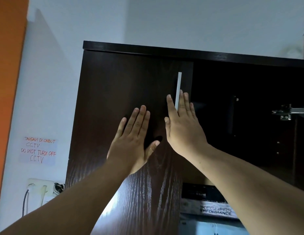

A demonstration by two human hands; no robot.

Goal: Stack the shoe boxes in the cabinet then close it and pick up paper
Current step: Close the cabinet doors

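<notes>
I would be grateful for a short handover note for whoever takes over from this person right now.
Left hand: open, flat on the left cabinet door.
Right hand: open, fingers straight, at the door's silver handle.
Shoe boxes: stacked inside the cabinet, low in the open right half.
Done: boxes are in; left door looks shut or nearly so.
Left: the right side is open, its hinge showing; close it, then pick up the paper, which is not in view.
</notes>
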